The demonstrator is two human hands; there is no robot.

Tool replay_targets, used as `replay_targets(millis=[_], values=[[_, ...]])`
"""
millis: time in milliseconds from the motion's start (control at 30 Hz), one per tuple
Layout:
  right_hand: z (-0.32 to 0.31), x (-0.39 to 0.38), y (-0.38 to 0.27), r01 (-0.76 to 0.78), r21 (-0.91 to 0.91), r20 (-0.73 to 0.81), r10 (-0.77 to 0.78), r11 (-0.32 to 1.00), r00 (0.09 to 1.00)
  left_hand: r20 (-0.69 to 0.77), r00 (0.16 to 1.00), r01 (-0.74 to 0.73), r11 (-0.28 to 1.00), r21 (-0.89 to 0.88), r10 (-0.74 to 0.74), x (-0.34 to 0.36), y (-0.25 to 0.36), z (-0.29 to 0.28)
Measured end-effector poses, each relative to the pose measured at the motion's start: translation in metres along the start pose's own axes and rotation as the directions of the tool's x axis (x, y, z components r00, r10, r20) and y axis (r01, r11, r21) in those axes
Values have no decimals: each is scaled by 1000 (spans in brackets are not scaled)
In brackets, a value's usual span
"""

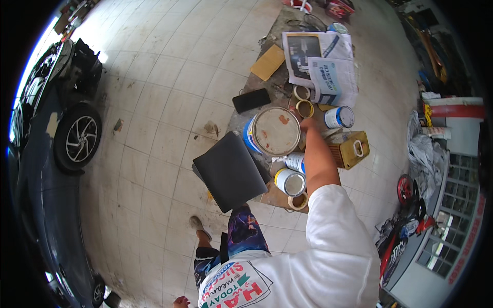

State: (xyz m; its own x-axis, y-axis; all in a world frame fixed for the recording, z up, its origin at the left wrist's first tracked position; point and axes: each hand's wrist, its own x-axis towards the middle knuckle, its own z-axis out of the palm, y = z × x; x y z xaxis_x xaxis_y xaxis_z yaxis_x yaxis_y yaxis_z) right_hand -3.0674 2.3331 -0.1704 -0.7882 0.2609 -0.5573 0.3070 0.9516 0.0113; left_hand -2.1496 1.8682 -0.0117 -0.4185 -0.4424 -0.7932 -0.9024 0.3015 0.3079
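Note:
My right arm reaches over a cluttered table, and my right hand (307, 124) is at the right edge of a large paint can (276, 131) with a stained grey lid. Just beyond that hand is a yellowish tape roll (305, 108), and a paler tape roll (301, 93) lies behind it. The can and my own wrist mostly hide the fingers, so any grip is unclear. Low at the left, my left hand (181, 302) hangs beside my body, away from the table. The picture's lower edge cuts it off, and nothing visible is in it.
Black sheets (231, 172) overhang the table's near left side. Around the arm stand a blue-white can (339, 117), a yellow-rimmed can (290, 182) and a rectangular metal tin (354, 150). Farther back lie a phone (251, 100) and newspaper (328, 66). A dark car (46, 154) stands left.

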Motion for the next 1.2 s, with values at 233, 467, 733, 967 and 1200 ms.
replay_targets(millis=[233, 467, 733, 967, 1200], values=[[16, 65, 12, -222, 76, 402, 174, 972, 899, -14, 827, 455, 683, -571, -562, 17, 71, -2], [-131, -56, 29, 22, 577, -65, 19, 817, 998, -315, 909, 55, 829, -557, -272, 31, 79, -14], [-133, -391, -87, 335, 936, -136, -768, 107, 626, -469, 877, -439, 567, -697, 103, 45, 133, -36], [131, -742, -200, 621, 694, 396, -914, 363, 92, -701, 698, -707, -10, -707, 148, -85, 81, -129], [279, -977, -275, 460, 751, 646, -671, 474, -363, -718, 655, -737, 12, -676, -234, -119, -159, -175]])
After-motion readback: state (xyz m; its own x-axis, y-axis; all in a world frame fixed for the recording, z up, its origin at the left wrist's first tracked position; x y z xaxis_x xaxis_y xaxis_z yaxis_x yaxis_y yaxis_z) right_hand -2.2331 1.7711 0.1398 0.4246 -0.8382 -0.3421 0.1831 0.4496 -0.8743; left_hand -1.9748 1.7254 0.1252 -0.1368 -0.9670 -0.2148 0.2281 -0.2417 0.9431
